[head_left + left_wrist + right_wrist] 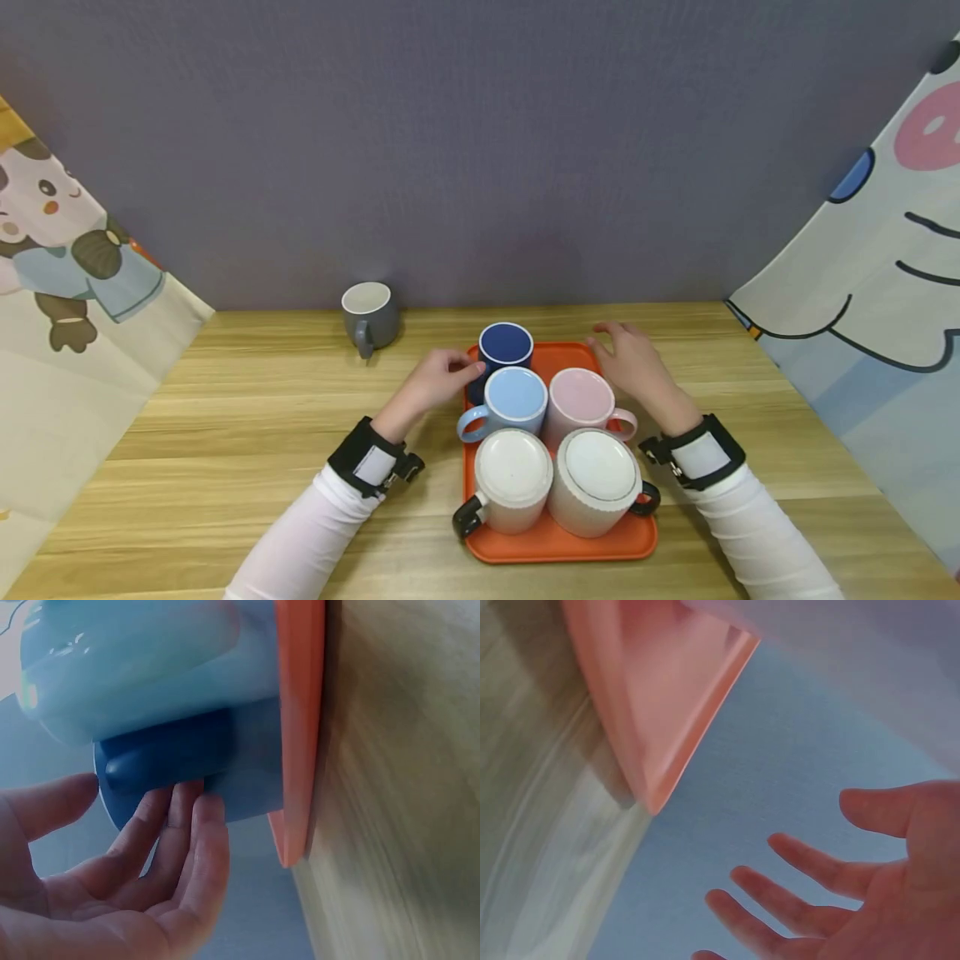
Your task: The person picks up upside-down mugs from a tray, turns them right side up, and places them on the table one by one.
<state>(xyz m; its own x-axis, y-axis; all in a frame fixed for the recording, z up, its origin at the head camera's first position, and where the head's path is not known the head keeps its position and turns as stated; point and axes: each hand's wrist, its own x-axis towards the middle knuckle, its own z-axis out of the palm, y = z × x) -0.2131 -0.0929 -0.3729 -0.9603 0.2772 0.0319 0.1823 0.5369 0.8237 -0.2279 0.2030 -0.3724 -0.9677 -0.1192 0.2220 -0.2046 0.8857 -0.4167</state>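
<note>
A dark blue mug (506, 343) stands at the back left of an orange tray (562, 550). My left hand (441, 382) is at its left side. In the left wrist view, the fingers curl against the dark blue handle (169, 754) and the thumb meets the mug's edge. My right hand (633, 358) is by the tray's back right corner, holding nothing, its fingers spread apart in the right wrist view. In front of the dark blue mug are a light blue mug (516, 393) and a pink mug (581, 395), both bottom up.
Two white mugs (513, 471) with black handles sit bottom up at the tray's front. A grey mug (371, 321) with a white inside stands upright on the wooden table (247, 433), left of the tray. A grey wall (480, 167) rises behind the table.
</note>
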